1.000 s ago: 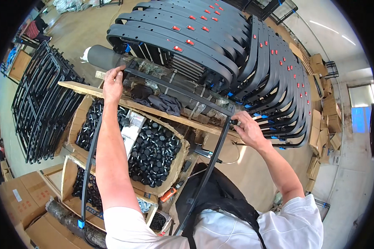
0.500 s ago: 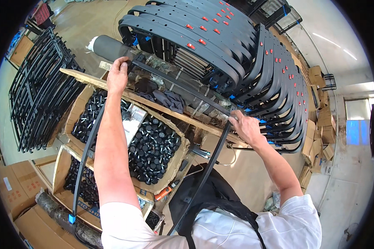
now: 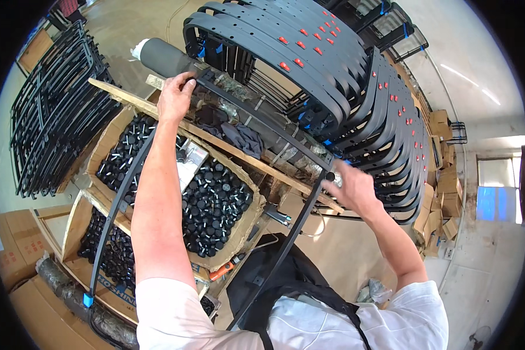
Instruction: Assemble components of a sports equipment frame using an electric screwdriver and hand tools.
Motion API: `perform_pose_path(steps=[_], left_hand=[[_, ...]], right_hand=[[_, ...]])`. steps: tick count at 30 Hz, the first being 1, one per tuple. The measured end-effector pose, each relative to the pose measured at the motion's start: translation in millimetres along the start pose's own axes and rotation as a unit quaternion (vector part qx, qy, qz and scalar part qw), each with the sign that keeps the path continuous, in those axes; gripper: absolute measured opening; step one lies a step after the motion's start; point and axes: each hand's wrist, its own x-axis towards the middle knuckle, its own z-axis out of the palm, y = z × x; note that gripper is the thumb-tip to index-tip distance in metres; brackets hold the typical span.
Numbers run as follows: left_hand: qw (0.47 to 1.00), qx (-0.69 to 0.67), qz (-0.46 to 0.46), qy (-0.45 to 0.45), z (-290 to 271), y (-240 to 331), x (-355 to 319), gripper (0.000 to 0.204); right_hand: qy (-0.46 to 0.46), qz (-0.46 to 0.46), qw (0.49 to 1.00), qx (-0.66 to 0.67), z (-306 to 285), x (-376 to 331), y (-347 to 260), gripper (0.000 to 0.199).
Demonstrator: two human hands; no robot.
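A black metal tube frame (image 3: 261, 121) lies tilted across a work stand, its crossbar at the far side and its two legs running back toward me. At its far left corner my left hand (image 3: 175, 100) is closed, thumb and fingertips pinching a black round-headed screw foot (image 3: 191, 81). Another black screw foot (image 3: 331, 175) sits at the right corner. Right beside it is my right hand (image 3: 356, 188), its fingers smeared by motion; whether they touch the foot I cannot tell. A blue cap (image 3: 88, 300) marks the left leg's near end.
Below the frame, a cardboard box (image 3: 254, 192) holds many black screw feet, with a white carton (image 3: 191, 164) on them. A wooden board (image 3: 245, 157) runs behind. Curved dark frames (image 3: 286, 70) are stacked beyond; black racks (image 3: 58, 111) stand left. An orange-handled tool (image 3: 220, 271) lies near me.
My right hand has drawn slightly right of the corner, uncovering the screw foot there. My left hand still pinches at the left corner. The whole view has shifted a little.
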Motion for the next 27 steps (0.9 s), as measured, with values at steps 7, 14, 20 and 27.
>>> perform_pose_path(steps=[7,14,20,27], left_hand=[[0.999,-0.041,-0.027,-0.002,2,3,2,0.035],[0.998,-0.067,-0.006,0.011,2,-14,1,0.034],[0.999,-0.028,-0.014,0.018,-1,1,3,0.038],[0.999,-0.023,0.030,0.003,0,-6,1,0.034]], right_hand=[[0.046,-0.129,0.990,-0.033,-8,-3,5,0.028],[-0.087,-0.101,0.985,-0.112,2,11,14,0.023],[0.036,-0.143,0.989,-0.026,-3,1,5,0.018],[-0.111,-0.073,0.983,-0.126,16,0,19,0.032]])
